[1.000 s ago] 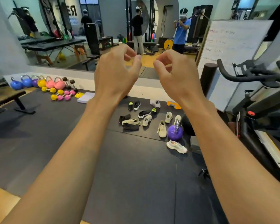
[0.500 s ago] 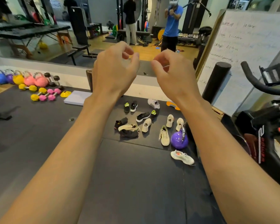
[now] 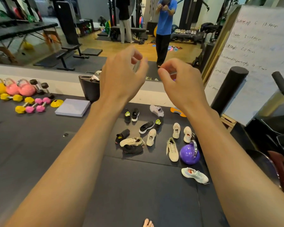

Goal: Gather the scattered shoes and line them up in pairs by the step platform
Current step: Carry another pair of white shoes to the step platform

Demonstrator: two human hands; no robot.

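Several shoes lie scattered on the black floor mat ahead. A black pair (image 3: 131, 114) stands near the mirror, with a grey shoe (image 3: 156, 110) to its right. Beige shoes (image 3: 176, 130) and a laced beige one (image 3: 172, 151) lie mid-mat. Another beige shoe (image 3: 131, 141) rests on a black one (image 3: 133, 149). Nearest me is a pale mint shoe (image 3: 194, 175). A flat lavender platform (image 3: 72, 108) lies left of the shoes. My left hand (image 3: 121, 77) and my right hand (image 3: 180, 84) are raised in front of me, fingers loosely curled, holding nothing.
A purple kettlebell (image 3: 189, 154) sits among the right-hand shoes. Coloured kettlebells (image 3: 11, 88) and dumbbells (image 3: 31, 106) line the far left by the wall mirror. A black foam roller (image 3: 228, 89), a whiteboard (image 3: 256, 59) and an exercise bike (image 3: 279, 133) crowd the right.
The view has tilted down and moved closer to the shoes. Both hands stay raised and have drifted slightly apart.
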